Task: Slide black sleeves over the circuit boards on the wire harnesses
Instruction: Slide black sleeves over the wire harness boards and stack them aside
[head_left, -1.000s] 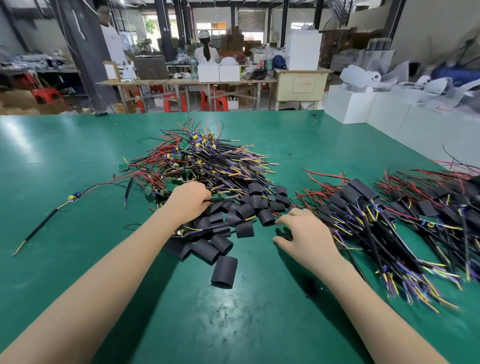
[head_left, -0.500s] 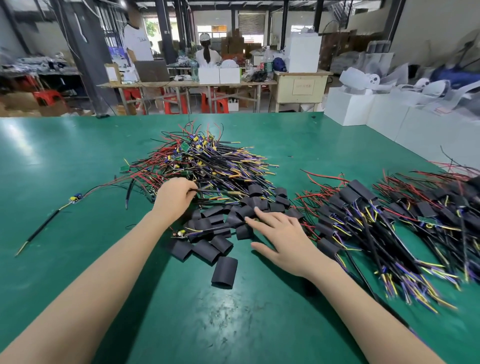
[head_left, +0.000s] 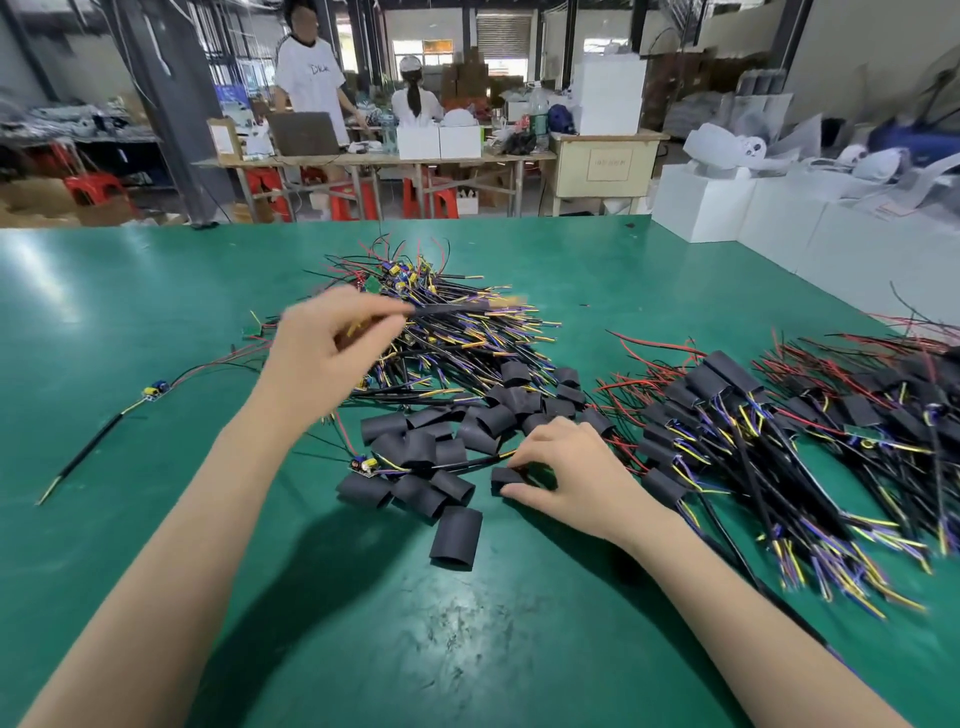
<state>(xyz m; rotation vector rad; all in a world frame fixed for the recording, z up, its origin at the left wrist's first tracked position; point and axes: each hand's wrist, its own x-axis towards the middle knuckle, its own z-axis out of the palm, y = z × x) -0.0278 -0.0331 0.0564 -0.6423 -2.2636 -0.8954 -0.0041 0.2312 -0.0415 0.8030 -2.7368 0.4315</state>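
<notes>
At frame centre, a harness (head_left: 457, 310) is pinched by the raised left hand (head_left: 324, 345); a sleeve (head_left: 506, 479) is gripped by the right hand (head_left: 566, 475).

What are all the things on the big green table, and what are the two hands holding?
loose sleeves: a heap, too many to count, black, mid-table between the hands.
single sleeve: one, black, lying alone nearest the camera.
bare harness pile: many, black, red, yellow and purple wires with small green boards, behind the loose sleeves.
sleeved harness pile: many, same wires with black sleeves on, at the right.
stray harness: one, black cable with a small board, at the left, apart from the piles.
table: one, green.
white boxes: several, beyond the table's right edge.
people: two, at a far bench.
left hand: raised, blurred, gripping a harness.
right hand: pinching a black sleeve.
</notes>
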